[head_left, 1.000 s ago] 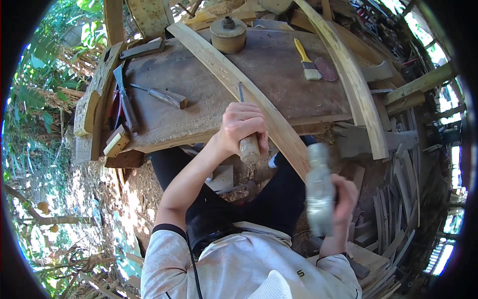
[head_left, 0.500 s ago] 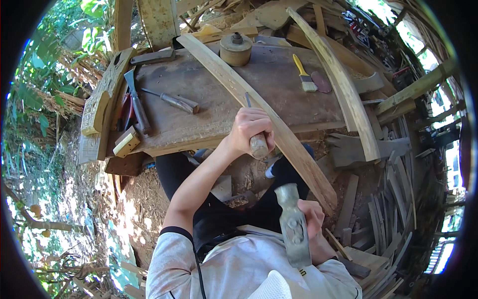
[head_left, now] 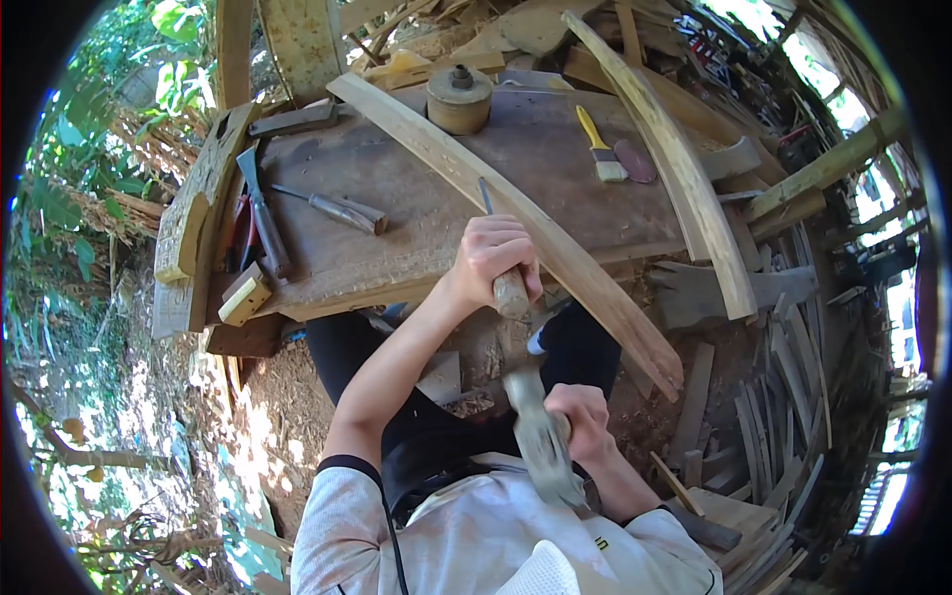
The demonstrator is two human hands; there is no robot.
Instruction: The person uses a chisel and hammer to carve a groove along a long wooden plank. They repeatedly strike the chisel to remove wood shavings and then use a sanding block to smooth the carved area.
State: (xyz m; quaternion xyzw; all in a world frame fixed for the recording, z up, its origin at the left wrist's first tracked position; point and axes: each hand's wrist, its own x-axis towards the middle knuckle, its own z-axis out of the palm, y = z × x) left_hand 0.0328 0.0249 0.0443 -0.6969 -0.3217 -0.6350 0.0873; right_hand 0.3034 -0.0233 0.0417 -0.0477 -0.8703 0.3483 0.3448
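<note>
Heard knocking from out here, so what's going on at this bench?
A person is carving a long curved wooden slat on a workbench. The left hand grips a wooden-handled chisel set against the slat; the right hand holds a mallet just behind the chisel's handle. A yellow-handled brush lies nearby.

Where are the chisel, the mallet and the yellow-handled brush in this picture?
chisel [head_left: 510, 290]: head view, on its wooden handle just below the left hand's grip.
mallet [head_left: 540, 441]: head view, on its blurred shaft beside the right hand.
yellow-handled brush [head_left: 591, 131]: head view, on the yellow handle.
</note>
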